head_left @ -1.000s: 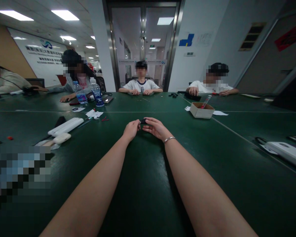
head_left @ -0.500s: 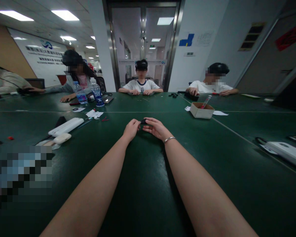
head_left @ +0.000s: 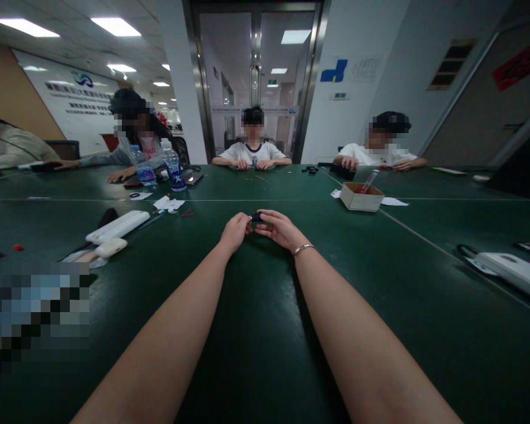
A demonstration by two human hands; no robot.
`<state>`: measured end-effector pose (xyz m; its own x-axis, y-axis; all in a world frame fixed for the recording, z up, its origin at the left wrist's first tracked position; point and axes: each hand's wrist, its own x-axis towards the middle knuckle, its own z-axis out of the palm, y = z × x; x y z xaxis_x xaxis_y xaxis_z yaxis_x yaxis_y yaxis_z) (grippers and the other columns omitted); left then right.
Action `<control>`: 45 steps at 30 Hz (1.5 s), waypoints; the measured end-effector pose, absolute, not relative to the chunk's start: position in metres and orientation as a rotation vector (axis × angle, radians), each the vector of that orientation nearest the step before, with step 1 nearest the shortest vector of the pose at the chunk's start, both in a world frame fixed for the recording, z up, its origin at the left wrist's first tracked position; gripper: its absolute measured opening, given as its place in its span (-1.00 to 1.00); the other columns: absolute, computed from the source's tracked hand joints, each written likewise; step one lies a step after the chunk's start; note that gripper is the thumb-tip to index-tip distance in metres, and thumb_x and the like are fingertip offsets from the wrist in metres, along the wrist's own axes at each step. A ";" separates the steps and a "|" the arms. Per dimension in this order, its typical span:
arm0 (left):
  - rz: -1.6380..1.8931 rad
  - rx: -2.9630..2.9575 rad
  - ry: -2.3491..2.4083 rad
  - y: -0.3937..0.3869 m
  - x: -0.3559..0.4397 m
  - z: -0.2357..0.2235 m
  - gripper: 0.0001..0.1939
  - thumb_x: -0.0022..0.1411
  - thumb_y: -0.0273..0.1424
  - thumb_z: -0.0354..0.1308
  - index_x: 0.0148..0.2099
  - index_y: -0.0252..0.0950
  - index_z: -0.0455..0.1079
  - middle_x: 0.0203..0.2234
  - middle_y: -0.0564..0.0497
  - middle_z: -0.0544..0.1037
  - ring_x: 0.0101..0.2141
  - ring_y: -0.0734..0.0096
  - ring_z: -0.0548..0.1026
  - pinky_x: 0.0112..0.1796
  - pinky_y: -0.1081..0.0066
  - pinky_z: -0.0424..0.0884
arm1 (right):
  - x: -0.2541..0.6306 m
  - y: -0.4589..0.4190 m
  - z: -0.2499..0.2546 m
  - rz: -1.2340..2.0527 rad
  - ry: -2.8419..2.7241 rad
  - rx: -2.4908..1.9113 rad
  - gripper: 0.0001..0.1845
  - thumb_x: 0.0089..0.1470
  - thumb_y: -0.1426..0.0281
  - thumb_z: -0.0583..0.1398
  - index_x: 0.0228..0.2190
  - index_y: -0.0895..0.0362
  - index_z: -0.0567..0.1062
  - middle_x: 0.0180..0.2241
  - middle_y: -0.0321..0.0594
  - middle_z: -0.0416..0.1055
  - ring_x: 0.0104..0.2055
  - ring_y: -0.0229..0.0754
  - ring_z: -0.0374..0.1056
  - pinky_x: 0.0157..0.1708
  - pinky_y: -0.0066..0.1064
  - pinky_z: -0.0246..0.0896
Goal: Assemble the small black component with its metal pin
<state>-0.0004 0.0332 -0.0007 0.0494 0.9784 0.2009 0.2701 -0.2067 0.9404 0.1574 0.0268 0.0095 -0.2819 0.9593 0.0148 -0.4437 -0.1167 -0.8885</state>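
Note:
Both arms reach out over the dark green table [head_left: 256, 330], and my hands meet near its middle. Between them is a small black object [head_left: 256, 217], too small and too far to name. My left hand [head_left: 236, 231] pinches its left end with thumb and fingers, where a tiny light spot shows. From the right, my right hand [head_left: 281, 228] holds the same object between bent fingers and thumb, its lower fingers reaching out beneath. A silver bracelet [head_left: 303, 249] circles my right wrist. The fingers hide part of the black object.
Left of my arms lie a white power strip [head_left: 118, 227], a white rounded case [head_left: 111, 247] and paper scraps [head_left: 169, 204]. Water bottles [head_left: 174, 168] stand beyond. An open cardboard box [head_left: 361, 200] sits right of my hands, another power strip [head_left: 516, 271] farther right. Several people sit opposite.
My hands stay in almost the same place, with the black object turned very slightly between the fingers. At the far left, a dark object by a person's hand has shifted a little.

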 end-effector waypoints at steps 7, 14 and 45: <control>1.198 1.577 1.313 0.034 -0.001 -0.002 -0.70 0.15 -0.17 -0.08 -0.45 -0.26 0.29 -0.60 0.04 0.44 -0.54 0.43 0.35 -0.49 0.44 0.21 | 0.158 0.027 0.009 1.632 -1.021 -0.740 -0.83 0.03 0.57 0.27 -0.30 0.13 0.49 -0.35 -0.24 0.52 -0.42 -0.24 0.47 -0.30 -0.34 0.47; 1.210 1.544 1.329 0.036 0.000 -0.005 -0.68 0.17 -0.14 -0.10 -0.41 -0.26 0.30 -0.61 0.05 0.43 -0.55 0.44 0.36 -0.48 0.43 0.21 | 0.157 0.027 0.009 1.628 -1.013 -0.747 -0.83 0.03 0.58 0.26 -0.30 0.13 0.48 -0.34 -0.23 0.52 -0.43 -0.24 0.47 -0.30 -0.33 0.46; 1.205 1.528 1.329 0.035 0.000 -0.003 -0.80 0.12 -0.23 -0.04 -0.40 -0.24 0.25 -0.61 0.08 0.43 -0.55 0.45 0.35 -0.48 0.44 0.19 | 0.157 0.026 0.009 1.624 -0.997 -0.743 -0.83 0.05 0.60 0.22 -0.28 0.16 0.49 -0.34 -0.22 0.52 -0.45 -0.22 0.48 -0.34 -0.34 0.47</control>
<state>0.0001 0.0345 -0.0031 0.0108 0.9859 0.1671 0.2628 -0.1640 0.9508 0.1569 0.0264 0.0094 -0.2650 0.9642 0.0133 -0.4484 -0.1110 -0.8869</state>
